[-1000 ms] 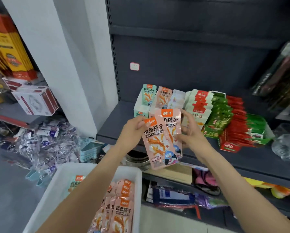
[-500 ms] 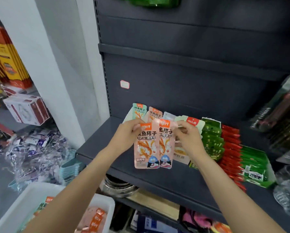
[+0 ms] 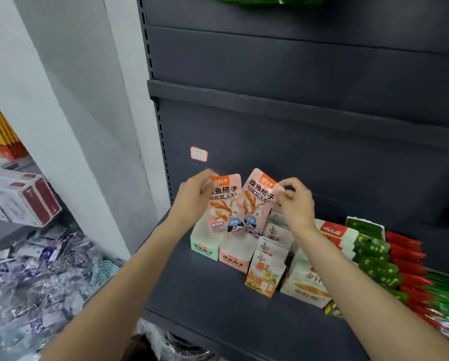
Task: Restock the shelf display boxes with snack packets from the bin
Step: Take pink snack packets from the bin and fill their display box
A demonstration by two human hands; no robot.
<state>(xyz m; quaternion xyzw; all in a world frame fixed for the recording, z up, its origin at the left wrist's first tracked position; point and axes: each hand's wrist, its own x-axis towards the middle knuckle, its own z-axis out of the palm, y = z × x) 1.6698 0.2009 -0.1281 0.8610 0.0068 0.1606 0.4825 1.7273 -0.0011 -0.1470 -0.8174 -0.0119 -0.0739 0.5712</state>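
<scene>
Presently: two pink foil snack packets [image 3: 240, 203] above pink cardboard display box [image 3: 234, 254].
Left hand [image 3: 194, 198] grip pinches one packet's top, right hand [image 3: 295, 201] grip the other's.

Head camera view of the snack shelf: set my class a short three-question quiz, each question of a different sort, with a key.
1. True or false: each hand, left hand and right hand, pinches a pink snack packet by its top.
2. Which display box lies directly below the left pink packet and the right pink packet? A. pink display box B. mint-green display box
3. Fill in: the red price sticker is on the shelf's ____ panel.

Key: 1 true; 2 A; 3 back
</scene>
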